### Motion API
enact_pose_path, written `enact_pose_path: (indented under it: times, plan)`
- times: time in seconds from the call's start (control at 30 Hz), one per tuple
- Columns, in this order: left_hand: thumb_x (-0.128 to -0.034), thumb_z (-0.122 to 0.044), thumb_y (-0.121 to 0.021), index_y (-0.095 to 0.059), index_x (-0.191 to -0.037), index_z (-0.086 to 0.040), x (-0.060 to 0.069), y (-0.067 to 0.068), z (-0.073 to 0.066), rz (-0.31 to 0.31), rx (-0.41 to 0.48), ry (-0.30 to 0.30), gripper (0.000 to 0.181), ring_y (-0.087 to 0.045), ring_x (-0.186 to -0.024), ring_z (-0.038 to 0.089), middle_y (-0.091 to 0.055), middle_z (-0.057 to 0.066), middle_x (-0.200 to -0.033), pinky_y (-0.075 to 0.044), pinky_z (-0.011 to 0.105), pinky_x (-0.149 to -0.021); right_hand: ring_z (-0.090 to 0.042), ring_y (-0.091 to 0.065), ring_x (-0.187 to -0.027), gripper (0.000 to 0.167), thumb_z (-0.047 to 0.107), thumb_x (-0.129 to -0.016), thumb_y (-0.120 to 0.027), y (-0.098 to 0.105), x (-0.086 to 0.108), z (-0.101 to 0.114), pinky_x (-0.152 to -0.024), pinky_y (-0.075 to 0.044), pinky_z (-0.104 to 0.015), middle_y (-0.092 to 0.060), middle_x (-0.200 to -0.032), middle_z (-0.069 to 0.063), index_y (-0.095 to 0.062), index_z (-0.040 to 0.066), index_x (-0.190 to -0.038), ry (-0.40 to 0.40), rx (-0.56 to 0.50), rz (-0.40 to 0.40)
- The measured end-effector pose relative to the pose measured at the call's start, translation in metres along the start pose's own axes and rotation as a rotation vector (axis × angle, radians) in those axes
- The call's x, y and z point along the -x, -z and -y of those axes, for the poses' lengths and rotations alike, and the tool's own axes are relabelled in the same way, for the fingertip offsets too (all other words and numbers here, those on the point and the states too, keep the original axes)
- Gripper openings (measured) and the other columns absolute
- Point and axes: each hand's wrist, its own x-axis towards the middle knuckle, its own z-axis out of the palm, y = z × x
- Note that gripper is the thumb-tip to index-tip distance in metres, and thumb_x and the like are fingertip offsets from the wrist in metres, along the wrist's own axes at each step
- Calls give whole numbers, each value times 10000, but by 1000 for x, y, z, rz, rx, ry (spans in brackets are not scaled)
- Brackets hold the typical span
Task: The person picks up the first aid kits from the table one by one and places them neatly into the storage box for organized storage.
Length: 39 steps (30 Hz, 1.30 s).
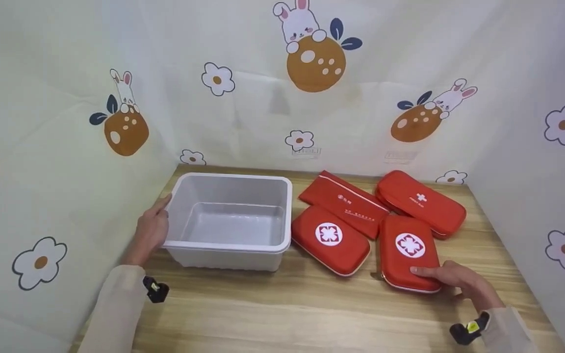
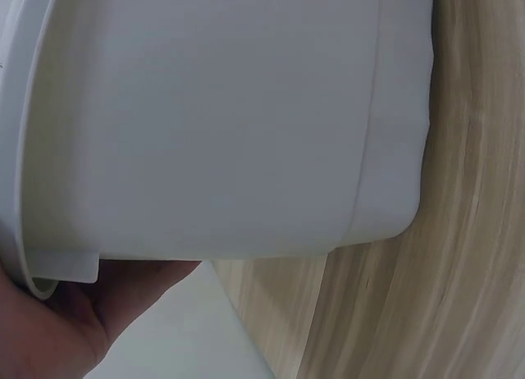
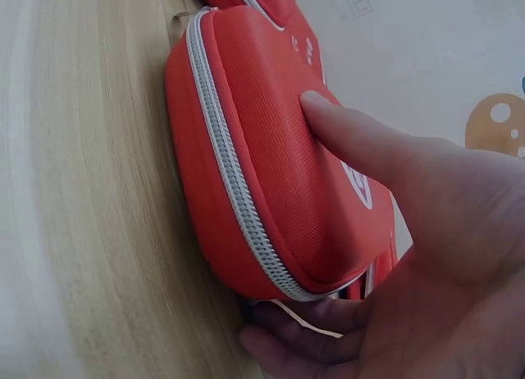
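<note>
A white plastic bin (image 1: 228, 258) stands on the table at the left, its inside bare. My left hand (image 1: 152, 228) grips its left rim; in the left wrist view the thumb or a finger reaches under the rim's edge (image 2: 66, 266). My right hand (image 1: 464, 279) holds the front right red first-aid case (image 1: 406, 264), thumb on its top and the other fingers at its side and lower edge. In the right wrist view the case's white zipper (image 3: 234, 166) faces the camera, and the fingertips are partly hidden beneath the case.
Left of the held case lies another red case with a round emblem (image 1: 346, 250). Behind are a flat red pouch (image 1: 331, 189) and a red case marked with a white cross (image 1: 439, 208). Patterned cloth walls (image 1: 253, 113) enclose the wooden table (image 1: 272, 314).
</note>
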Motion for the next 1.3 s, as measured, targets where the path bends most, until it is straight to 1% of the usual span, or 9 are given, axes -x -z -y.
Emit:
enact_pose_path:
  times: [0.17, 0.27, 0.5, 0.6, 0.7, 0.83, 0.97, 1.13, 1.3]
  plan:
    - [-1053, -194, -149, -217, -1604, -159, 2, 0, 3, -22, -26, -6, 555, -120, -1545, 412, -172, 170, -1660, -125, 566, -1265, -342, -490, -1005, 911, 644, -805, -705, -5, 3, -1, -849, -542, -468, -471, -1044, -181, -353, -99, -1197, 25, -29, -23]
    - [-1051, -188, -157, -222, -1603, -162, 2, -2, 4, -24, -24, -11, 556, -127, -1543, 414, -181, 171, -1658, -129, 561, -1266, -320, -512, -972, 867, 616, -825, -699, -6, 5, -3, -817, -533, -432, -469, -1036, -177, -345, -91, -1181, 36, -59, -28]
    - [-1053, -189, -146, -196, -1609, -160, 1, -4, 4, -10, 4, -1, 558, -98, -1551, 401, -151, 159, -1668, -112, 566, -1266, -287, -572, -990, 887, 517, -864, -703, -2, 9, -6, -796, -584, -362, -444, -1154, -243, -261, -133, -1275, 104, -185, -67]
    - [-1056, -200, -137, -181, -1612, -167, 0, -4, 4, -5, 9, 0, 558, -87, -1554, 397, -139, 154, -1673, -107, 569, -1266, -244, -575, -1010, 922, 458, -896, -686, 2, 11, -5, -813, -590, -332, -458, -1221, -261, -186, -161, -1360, 150, -252, -100]
    - [-1059, -211, -134, -178, -1613, -173, 0, -3, 4, -7, 3, -2, 557, -85, -1555, 397, -135, 150, -1676, -105, 573, -1265, -179, -624, -965, 938, 406, -922, -663, 5, 13, -4, -829, -609, -330, -485, -1244, -273, -108, -177, -1403, 186, -311, -132]
    - [-1060, -226, -128, -176, -1613, -184, -1, -2, 4, -5, -2, 5, 557, -85, -1554, 402, -132, 147, -1678, -104, 585, -1260, -143, -638, -940, 964, 389, -939, -643, 8, 17, -1, -793, -587, -246, -463, -1296, -325, -59, -196, -1436, 209, -328, -216]
    - [-1059, -228, -129, -176, -1613, -191, -1, -2, 3, -4, 4, 14, 558, -88, -1553, 404, -133, 147, -1678, -108, 589, -1259, -115, -630, -941, 963, 390, -941, -644, 7, 20, 1, -759, -535, -177, -424, -1359, -357, -74, -190, -1457, 230, -319, -299]
    - [-1053, -194, -155, -231, -1603, -162, 1, -1, 3, -34, -5, -20, 556, -129, -1549, 399, -184, 155, -1664, -134, 558, -1267, -35, -653, -853, 965, 377, -947, -648, 5, 24, 5, -774, -589, -203, -426, -1384, -330, -52, -151, -1492, 253, -378, -325]
    - [-1050, -191, -152, -232, -1604, -161, 3, -1, 2, -38, 1, -30, 560, -135, -1548, 401, -190, 149, -1665, -133, 562, -1266, -20, -640, -866, 990, 439, -943, -651, 5, 27, 12, -768, -578, -178, -409, -1440, -296, -68, -97, -1537, 246, -389, -358]
